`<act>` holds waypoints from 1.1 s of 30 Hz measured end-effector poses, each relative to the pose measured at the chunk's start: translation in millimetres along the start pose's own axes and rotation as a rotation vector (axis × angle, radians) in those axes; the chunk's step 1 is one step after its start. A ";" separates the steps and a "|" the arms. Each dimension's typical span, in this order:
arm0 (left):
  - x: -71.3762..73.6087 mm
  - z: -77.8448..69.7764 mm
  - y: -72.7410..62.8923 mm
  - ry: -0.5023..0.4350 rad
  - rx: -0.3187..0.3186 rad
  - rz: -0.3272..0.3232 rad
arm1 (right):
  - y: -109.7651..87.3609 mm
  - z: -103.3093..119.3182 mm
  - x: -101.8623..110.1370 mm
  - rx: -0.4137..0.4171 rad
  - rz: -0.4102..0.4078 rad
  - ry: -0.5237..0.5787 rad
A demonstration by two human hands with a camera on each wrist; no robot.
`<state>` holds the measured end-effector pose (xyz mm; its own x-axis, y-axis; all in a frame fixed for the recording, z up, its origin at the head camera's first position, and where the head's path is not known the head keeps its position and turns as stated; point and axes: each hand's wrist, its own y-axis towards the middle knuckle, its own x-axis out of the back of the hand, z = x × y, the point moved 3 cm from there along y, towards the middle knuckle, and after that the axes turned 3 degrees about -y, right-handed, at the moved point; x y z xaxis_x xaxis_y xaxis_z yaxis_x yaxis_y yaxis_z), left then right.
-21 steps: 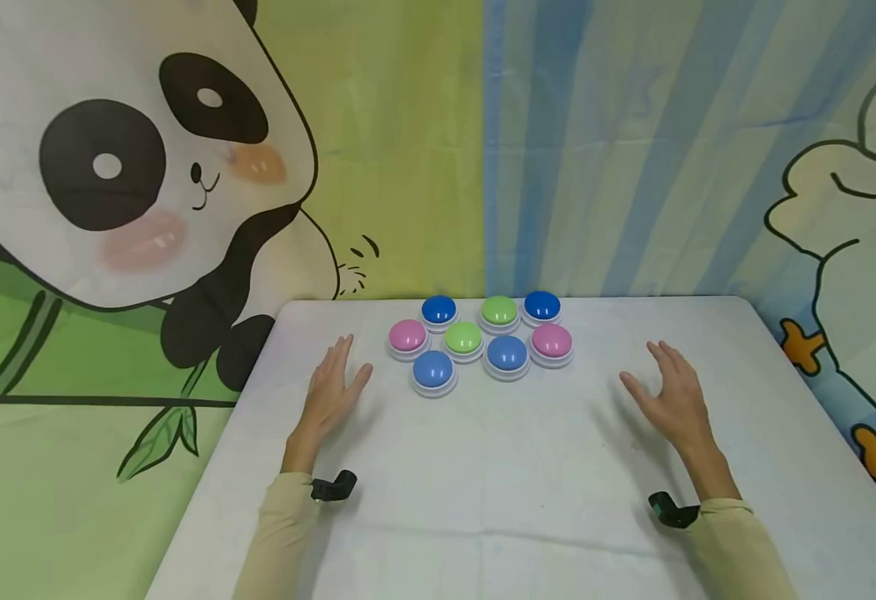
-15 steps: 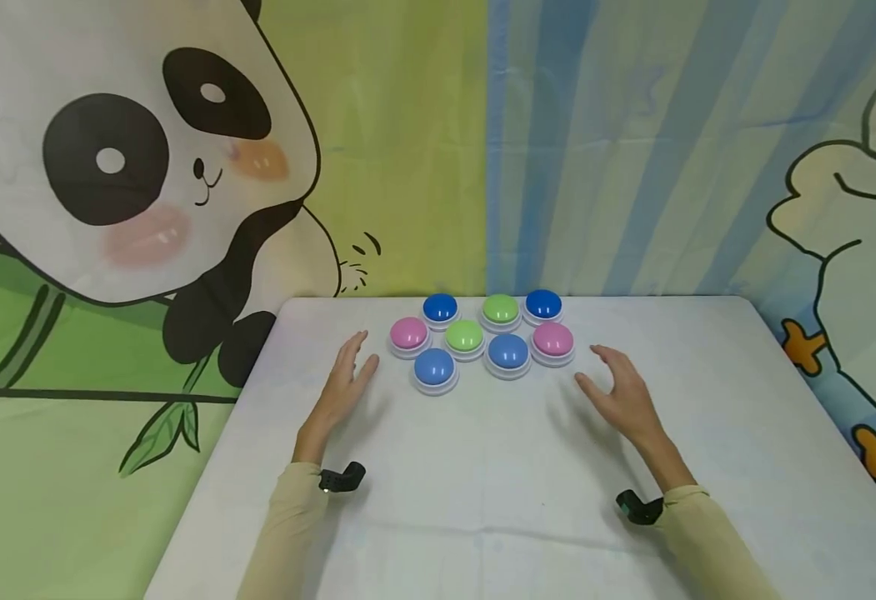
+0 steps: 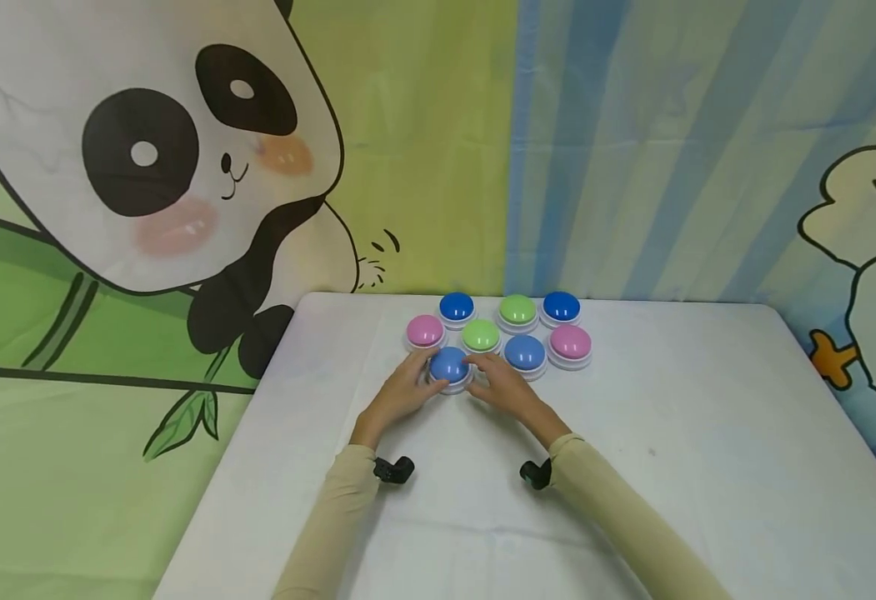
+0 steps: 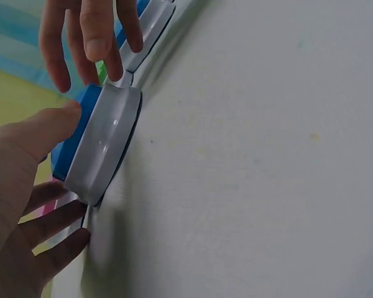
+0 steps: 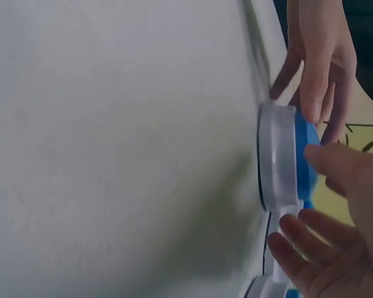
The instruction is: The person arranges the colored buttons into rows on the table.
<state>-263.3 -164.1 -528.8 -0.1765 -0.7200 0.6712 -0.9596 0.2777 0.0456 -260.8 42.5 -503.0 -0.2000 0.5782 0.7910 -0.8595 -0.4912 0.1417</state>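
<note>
Both hands flank a round push button (image 3: 449,365) with a blue dome and a white base, at the front left of a group. My left hand (image 3: 400,390) is at its left side, thumb against or very near the dome's edge, fingers spread alongside the base. On the opposite side is my right hand (image 3: 508,389), fingers loosely bent and thumb near the dome. In the left wrist view the white base (image 4: 102,146) appears side-on, flat on the table. The right wrist view shows the blue dome (image 5: 306,155) between the two thumbs; firm contact cannot be told.
Close behind are a pink button (image 3: 425,330), a green button (image 3: 481,335), a lighter blue button (image 3: 525,354) and another pink button (image 3: 570,342). Farther back stand two dark blue ones and a green one. A printed backdrop (image 3: 422,150) rises behind the white table (image 3: 648,467).
Both hands have moved inward, the right one much farther to the left, and now meet around the front-left blue button. The buttons keep their arrangement; the head view has shifted slightly.
</note>
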 end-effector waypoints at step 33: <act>46.1 15.2 -39.3 0.041 -0.048 0.153 | 10.3 53.4 -44.7 0.007 -0.014 -0.137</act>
<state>-237.0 -217.9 -511.0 -0.3095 -0.6409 0.7024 -0.9106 0.4126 -0.0247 -235.6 -23.2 -505.0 -0.1212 0.4910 0.8627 -0.8582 -0.4885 0.1574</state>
